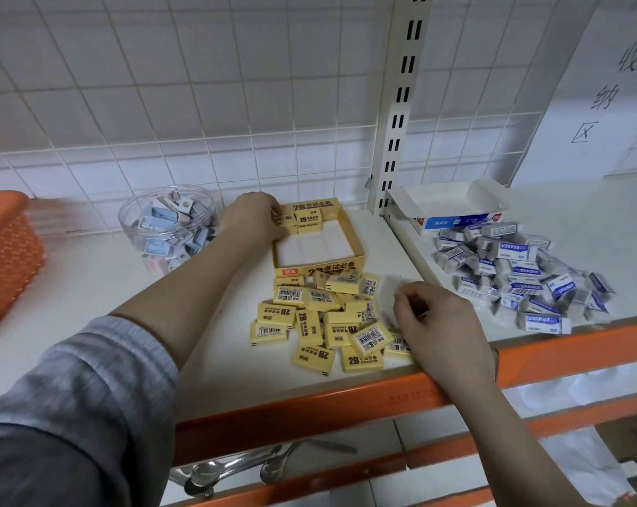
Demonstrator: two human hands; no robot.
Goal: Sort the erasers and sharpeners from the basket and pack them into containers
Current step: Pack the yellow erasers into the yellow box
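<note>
**A:** A person's left hand (253,217) reaches into the far left corner of the yellow eraser box (317,237) on a shop shelf (101,283), its fingers (278,223) curled against the first yellow erasers (302,219) standing there. What's the worry?

**B:** That row. Only a few erasers stand on edge in the corner, with the rest of the box floor bare. Should the hand let go carelessly, they may well topple flat and the neat packing starts over.

**A:** And the right hand (438,323)?

**B:** Loosely curled beside the loose yellow pile (328,316) just in front of the box. Whether its fingers pinch anything, I cannot tell. The wrist lies across the shelf's orange front edge (309,400), and the nearest erasers sit close to that edge. A sweep of the hand could push a few over onto the lower level, where spoons (233,466) lie.

**A:** Any danger of mixing the stock?

**B:** Some. The blue-and-white erasers (522,279) are heaped on the next shelf panel to the right, below their own open blue-and-white box (452,214); the heap's edge is near the right hand. The sharpeners (170,228) look safe in the clear tub (126,221) at left, beside the orange basket (6,247).
</note>
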